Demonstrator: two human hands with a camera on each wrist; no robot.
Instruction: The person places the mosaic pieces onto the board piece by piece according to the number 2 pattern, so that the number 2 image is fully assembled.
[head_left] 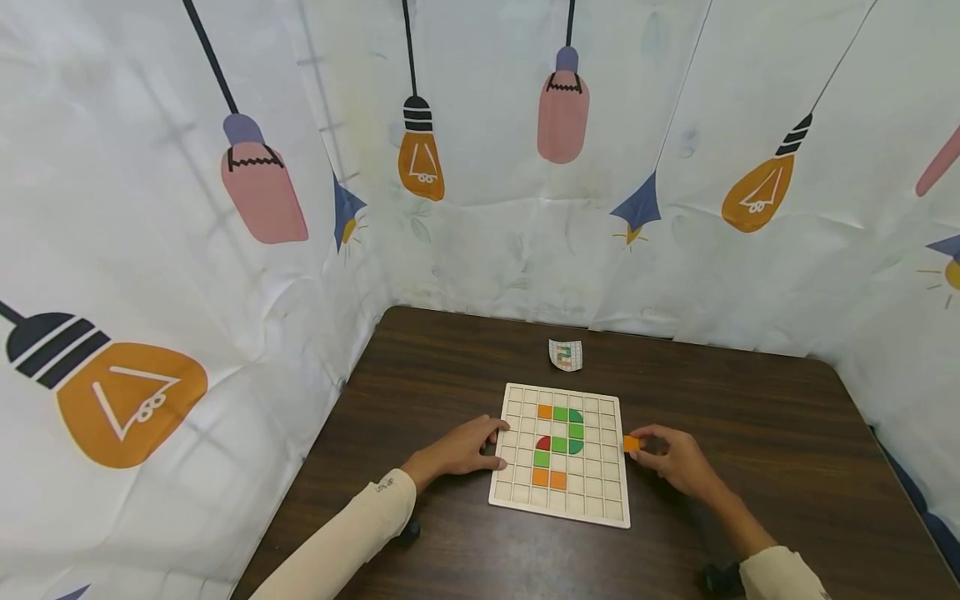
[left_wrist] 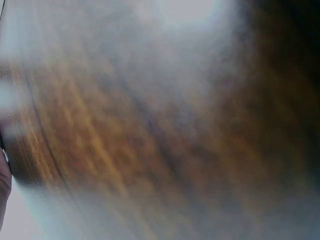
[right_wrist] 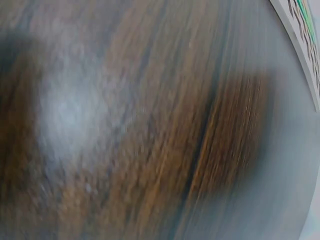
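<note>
A pale grid board (head_left: pixel 592 505) lies on the table in the head view, with orange, green and red tiles in several of its squares. My left hand (head_left: pixel 467 446) touches the board's left edge, thumb and fingertips spread apart along it. Just beyond the right edge, my right hand (head_left: pixel 678 460) pinches an orange tile (head_left: pixel 632 443) between thumb and fingers. On the board, a red quarter-round tile (head_left: pixel 543 442) sits beside a green square tile (head_left: pixel 559 445). Two orange squares (head_left: pixel 549 478) lie side by side below. In the right wrist view, only the board's edge (right_wrist: pixel 295 45) shows.
A small printed card (head_left: pixel 566 355) with a coloured pattern lies behind the board. The dark wooden table (head_left: pixel 450 358) reaches back to a white curtain (head_left: pixel 480 250) printed with lamps. Both wrist views are mostly blurred tabletop.
</note>
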